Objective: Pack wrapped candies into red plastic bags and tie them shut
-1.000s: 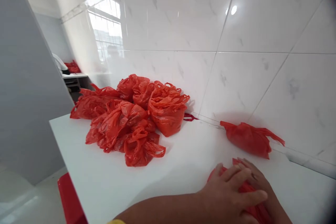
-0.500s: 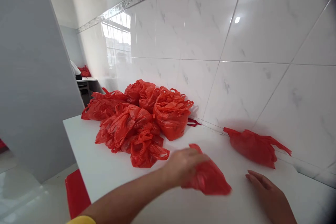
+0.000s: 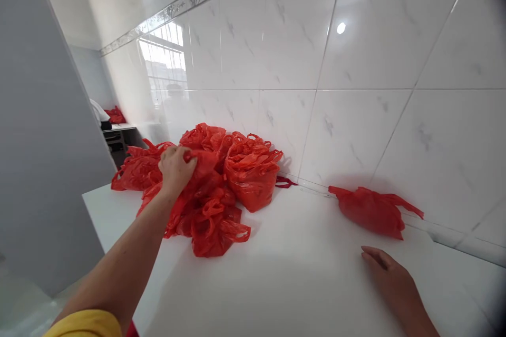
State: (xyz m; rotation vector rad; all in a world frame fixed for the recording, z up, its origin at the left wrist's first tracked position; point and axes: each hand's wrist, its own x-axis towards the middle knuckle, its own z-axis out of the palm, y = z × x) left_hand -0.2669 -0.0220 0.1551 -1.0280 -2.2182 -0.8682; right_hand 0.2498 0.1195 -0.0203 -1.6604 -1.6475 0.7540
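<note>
A heap of red plastic bags (image 3: 221,184) lies at the far left of the white table (image 3: 284,268), against the tiled wall. My left hand (image 3: 176,168) reaches out over the heap, fingers closed on a red plastic bag (image 3: 201,166) at its top. My right hand (image 3: 385,274) rests flat on the table at the near right, fingers stretched out, holding nothing. A single red bag (image 3: 371,211) lies apart by the wall, just beyond my right hand.
A white marble-tiled wall (image 3: 356,89) runs along the table's far side. A grey partition (image 3: 35,131) stands at the left. Beyond it a distant desk (image 3: 118,129) carries more red bags. The table's left edge drops off near the heap.
My left hand has carried a red bag from the near right of the table leftward onto the heap. My right hand has stayed on the table.
</note>
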